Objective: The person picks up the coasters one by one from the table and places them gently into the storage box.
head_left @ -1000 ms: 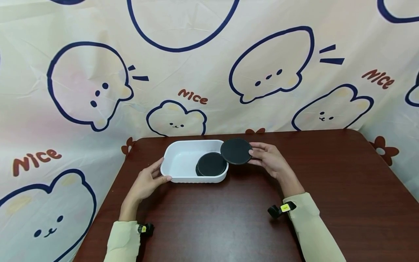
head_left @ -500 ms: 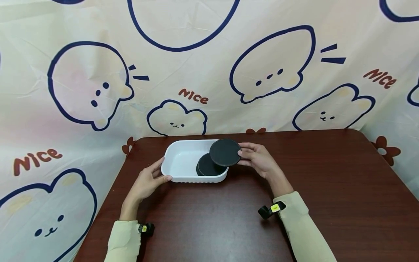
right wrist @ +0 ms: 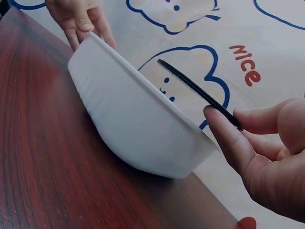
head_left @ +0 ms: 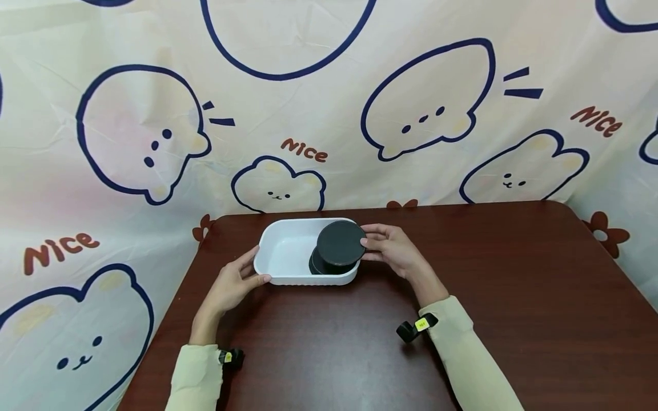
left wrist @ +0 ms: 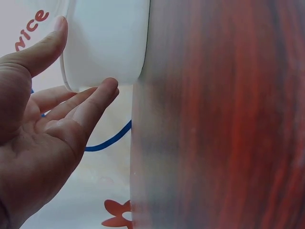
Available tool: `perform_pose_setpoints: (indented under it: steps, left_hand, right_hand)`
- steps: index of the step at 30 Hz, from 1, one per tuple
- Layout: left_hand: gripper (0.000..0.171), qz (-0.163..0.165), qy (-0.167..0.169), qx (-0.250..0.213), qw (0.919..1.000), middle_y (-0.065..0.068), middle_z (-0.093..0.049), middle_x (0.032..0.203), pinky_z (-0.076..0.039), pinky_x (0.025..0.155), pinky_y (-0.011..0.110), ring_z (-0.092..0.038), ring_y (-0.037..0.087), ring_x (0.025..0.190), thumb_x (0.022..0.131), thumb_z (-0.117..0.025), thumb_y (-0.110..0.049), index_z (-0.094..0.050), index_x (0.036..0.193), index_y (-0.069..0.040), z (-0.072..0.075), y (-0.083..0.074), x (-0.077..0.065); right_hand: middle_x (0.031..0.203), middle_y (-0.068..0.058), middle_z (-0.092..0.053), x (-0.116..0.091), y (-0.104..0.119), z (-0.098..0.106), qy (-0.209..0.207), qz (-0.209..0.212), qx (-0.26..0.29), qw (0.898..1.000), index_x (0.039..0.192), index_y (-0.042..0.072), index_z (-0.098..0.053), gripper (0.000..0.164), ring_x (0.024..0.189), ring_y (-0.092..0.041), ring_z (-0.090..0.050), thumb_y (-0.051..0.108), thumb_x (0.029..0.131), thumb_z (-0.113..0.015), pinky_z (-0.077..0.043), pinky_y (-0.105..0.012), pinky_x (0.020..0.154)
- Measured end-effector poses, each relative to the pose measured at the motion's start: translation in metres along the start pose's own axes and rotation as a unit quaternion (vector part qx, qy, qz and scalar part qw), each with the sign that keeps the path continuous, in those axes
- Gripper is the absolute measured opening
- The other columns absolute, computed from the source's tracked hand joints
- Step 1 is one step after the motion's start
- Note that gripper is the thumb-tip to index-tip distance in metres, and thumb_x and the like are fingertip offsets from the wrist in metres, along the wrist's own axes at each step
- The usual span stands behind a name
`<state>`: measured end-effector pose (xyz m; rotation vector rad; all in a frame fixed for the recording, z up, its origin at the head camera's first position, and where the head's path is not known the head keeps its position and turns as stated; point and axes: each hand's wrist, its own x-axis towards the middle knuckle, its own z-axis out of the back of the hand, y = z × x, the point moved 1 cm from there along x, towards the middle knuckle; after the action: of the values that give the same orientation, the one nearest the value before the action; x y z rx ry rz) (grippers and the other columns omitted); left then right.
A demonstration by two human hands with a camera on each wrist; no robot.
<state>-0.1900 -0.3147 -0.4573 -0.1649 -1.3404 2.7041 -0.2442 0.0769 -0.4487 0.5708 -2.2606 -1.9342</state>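
A white oblong plastic tub [head_left: 288, 251] stands near the table's far edge. My left hand [head_left: 231, 288] holds its left end, thumb at the near corner and fingers along the end wall, as the left wrist view shows too. Between thumb and fingers, my right hand [head_left: 393, 248] pinches a thin black round coaster [head_left: 341, 242] by its right edge. The right wrist view shows this coaster [right wrist: 195, 90] edge-on, tilted above the tub's rim. Beneath it, another black round piece [head_left: 317, 264] lies in the tub's right end, mostly covered.
Dark red-brown wood makes up the table top [head_left: 329, 342]. Behind it hangs a pale cloth [head_left: 339, 114] printed with blue cartoon outlines, right at the table's far edge. Each wrist wears a small black camera, the right one [head_left: 416, 327] close over the table.
My right hand has carried the coaster leftward, from beside the tub's right rim to over the black piece inside. The left hand and the tub stay in place.
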Motion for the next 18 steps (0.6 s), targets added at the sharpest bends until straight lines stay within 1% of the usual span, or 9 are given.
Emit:
perform_pose_setpoints:
  steps: [5, 11, 14, 18]
  left_hand:
    - [0.092, -0.006, 0.001, -0.004, 1.0, 0.024, -0.038, 0.171, -0.055, 0.106, 0.049, -0.053, 0.042, 0.148, 0.097, -0.082, -0.023, -0.028, 0.17, -0.006, 0.002, -0.001, 0.001]
    - [0.092, -0.009, -0.003, 0.002, 0.9999, 0.024, -0.038, 0.171, -0.055, 0.106, 0.048, -0.052, 0.041, 0.148, 0.097, -0.082, -0.021, -0.029, 0.17, -0.005, 0.002, -0.001, 0.002]
    - [0.092, -0.008, -0.003, 0.003, 1.0, 0.024, -0.039, 0.17, -0.055, 0.106, 0.048, -0.053, 0.041, 0.148, 0.097, -0.083, -0.021, -0.029, 0.17, -0.006, 0.002, 0.0, 0.003]
    - [0.092, -0.006, -0.003, 0.003, 1.0, 0.025, -0.04, 0.17, -0.055, 0.106, 0.048, -0.053, 0.042, 0.148, 0.097, -0.083, -0.024, -0.029, 0.17, -0.006, 0.002, 0.002, 0.002]
  right_hand:
    - [0.136, -0.02, -0.062, 0.005, 0.004, -0.008, 0.0, -0.017, -0.037, 0.999, 0.158, -0.002, -0.047, 0.053, 0.095, -0.011, -0.075, -0.002, 0.106, -0.061, -0.067, -0.03, 0.086]
    - [0.144, -0.026, -0.059, 0.01, 0.011, -0.01, 0.002, -0.024, -0.084, 0.996, 0.157, 0.001, -0.05, 0.054, 0.098, -0.016, -0.076, 0.0, 0.106, -0.064, -0.067, -0.034, 0.087]
    - [0.146, -0.026, -0.06, 0.013, 0.014, -0.011, 0.001, -0.032, -0.107, 0.994, 0.156, 0.003, -0.052, 0.053, 0.1, -0.018, -0.076, 0.0, 0.105, -0.065, -0.068, -0.035, 0.086]
    - [0.142, -0.024, -0.063, 0.018, 0.017, -0.012, -0.008, -0.043, -0.135, 0.99, 0.153, 0.006, -0.058, 0.051, 0.098, -0.018, -0.076, 0.0, 0.103, -0.068, -0.068, -0.036, 0.084]
